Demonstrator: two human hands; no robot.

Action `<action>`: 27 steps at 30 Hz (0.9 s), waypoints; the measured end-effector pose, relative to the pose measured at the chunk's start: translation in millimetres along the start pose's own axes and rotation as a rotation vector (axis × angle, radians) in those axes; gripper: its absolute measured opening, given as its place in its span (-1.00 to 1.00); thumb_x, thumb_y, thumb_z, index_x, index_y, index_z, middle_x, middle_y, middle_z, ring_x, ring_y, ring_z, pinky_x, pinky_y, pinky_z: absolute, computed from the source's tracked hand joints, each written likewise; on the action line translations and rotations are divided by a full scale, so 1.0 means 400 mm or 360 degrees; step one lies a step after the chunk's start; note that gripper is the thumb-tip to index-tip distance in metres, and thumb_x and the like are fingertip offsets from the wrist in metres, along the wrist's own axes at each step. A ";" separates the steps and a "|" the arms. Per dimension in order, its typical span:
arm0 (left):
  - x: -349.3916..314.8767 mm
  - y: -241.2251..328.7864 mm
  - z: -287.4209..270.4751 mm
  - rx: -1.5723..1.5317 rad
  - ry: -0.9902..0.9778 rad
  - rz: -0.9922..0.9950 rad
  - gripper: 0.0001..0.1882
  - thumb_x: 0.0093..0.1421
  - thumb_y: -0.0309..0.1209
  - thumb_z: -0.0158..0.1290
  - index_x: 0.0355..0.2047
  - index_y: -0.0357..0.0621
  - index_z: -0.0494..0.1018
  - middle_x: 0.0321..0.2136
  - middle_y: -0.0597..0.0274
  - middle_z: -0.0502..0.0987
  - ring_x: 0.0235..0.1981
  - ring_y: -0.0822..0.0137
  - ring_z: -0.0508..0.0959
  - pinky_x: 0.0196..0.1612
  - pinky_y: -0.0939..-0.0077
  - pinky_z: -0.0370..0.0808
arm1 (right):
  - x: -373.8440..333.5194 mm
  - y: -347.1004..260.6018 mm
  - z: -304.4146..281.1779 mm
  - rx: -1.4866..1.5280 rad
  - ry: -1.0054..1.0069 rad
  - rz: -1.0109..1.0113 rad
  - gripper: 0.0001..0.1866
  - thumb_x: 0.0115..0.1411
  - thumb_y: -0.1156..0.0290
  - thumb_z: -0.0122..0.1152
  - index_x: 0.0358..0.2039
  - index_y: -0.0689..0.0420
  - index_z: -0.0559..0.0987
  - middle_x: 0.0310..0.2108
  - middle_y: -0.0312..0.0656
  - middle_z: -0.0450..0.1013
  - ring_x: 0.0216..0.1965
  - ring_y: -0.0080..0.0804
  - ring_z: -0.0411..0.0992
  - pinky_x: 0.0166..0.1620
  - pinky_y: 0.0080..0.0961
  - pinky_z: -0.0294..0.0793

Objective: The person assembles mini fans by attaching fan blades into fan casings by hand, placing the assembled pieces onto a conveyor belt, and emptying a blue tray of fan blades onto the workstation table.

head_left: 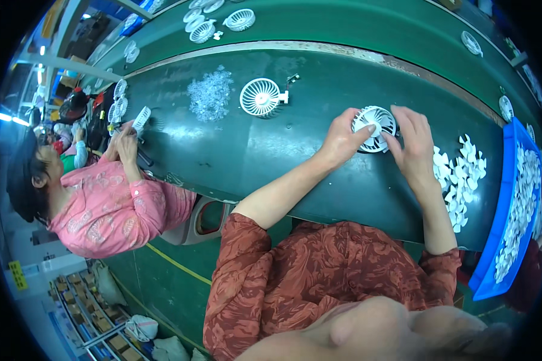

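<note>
Left hand: the left hand (341, 142) rests on the green worktop (253, 156), fingers curled against the left rim of a small white fan grille (374, 128), thumb lying over its edge; it grips the grille rather than lying loose
Right hand: the right hand (414, 144) closes on the same grille from the right side, fingers bent over the rim and the fingertips (397, 123) pressed on its face
Fan grille: round, white, ribbed, held flat between both hands just above the worktop, near the middle of the picture (its underside is hidden by the hands)
Second fan: a white fan head (261, 96) with a short stub on its right lies alone on the worktop, well apart to the left of the hands
Small clear parts: a loose heap of tiny translucent pieces (210, 93) lies left of that fan head
White blades: a scatter of white blade pieces (461, 174) lies just beside the right hand, on the worktop's right end
Blue tray: a blue tray (498, 222) along the right edge holds more white pieces
Belt behind: a green conveyor belt (367, 30) runs past the worktop, carrying white grilles (239, 20)
Co-worker: a person in a pink patterned top (111, 210) sits at the left, both hands on a white part (141, 118); how those fingers are set I cannot tell
</note>
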State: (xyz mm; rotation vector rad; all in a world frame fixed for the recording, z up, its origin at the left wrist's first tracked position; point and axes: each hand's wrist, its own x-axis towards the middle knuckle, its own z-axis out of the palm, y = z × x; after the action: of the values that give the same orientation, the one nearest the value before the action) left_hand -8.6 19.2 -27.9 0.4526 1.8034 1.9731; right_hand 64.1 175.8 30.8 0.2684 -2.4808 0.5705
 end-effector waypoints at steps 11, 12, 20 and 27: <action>-0.014 0.008 0.009 -0.0126 -0.0039 -0.0039 -0.64 0.12 -0.39 0.15 -0.14 -0.34 0.37 -0.32 0.23 0.51 -0.29 0.51 0.47 -0.23 0.59 0.45 | -0.030 -0.029 0.055 -0.0160 -0.0133 0.0048 -0.62 -0.13 0.49 0.27 -0.21 0.12 0.49 -0.38 -0.18 0.40 -0.31 -0.21 0.42 -0.34 -0.31 0.45; -0.012 0.001 0.015 -0.0168 -0.0026 -0.0061 -0.65 0.12 -0.38 0.15 -0.15 -0.33 0.38 -0.33 0.24 0.50 -0.30 0.51 0.46 -0.24 0.59 0.45 | -0.032 -0.025 0.053 -0.0105 -0.0099 0.0036 -0.62 -0.13 0.48 0.29 -0.21 0.13 0.49 -0.38 -0.16 0.41 -0.31 -0.18 0.43 -0.33 -0.30 0.46; -0.020 0.005 0.026 0.0004 0.0045 0.0049 -0.69 0.10 -0.38 0.14 -0.21 -0.34 0.40 -0.40 0.22 0.51 -0.37 0.51 0.45 -0.30 0.54 0.43 | -0.036 -0.018 0.047 -0.0022 -0.0213 0.0161 -0.61 -0.09 0.49 0.31 -0.19 0.19 0.49 -0.33 -0.10 0.44 -0.26 -0.13 0.43 -0.26 -0.30 0.45; -0.014 0.040 0.001 0.0205 0.0153 0.0294 -0.68 0.07 -0.39 0.10 -0.21 -0.36 0.38 -0.43 -0.02 0.54 -0.38 0.24 0.57 -0.30 0.36 0.47 | 0.011 -0.015 -0.019 -0.0050 0.0069 -0.0025 -0.51 -0.11 0.55 0.33 -0.09 0.24 0.47 -0.18 -0.01 0.42 -0.16 -0.07 0.39 -0.14 -0.28 0.42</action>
State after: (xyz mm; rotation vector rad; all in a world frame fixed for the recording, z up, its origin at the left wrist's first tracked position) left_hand -4.9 15.7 -11.8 0.5937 2.0218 2.0378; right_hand 66.1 173.7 41.2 0.2604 -2.4416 0.5245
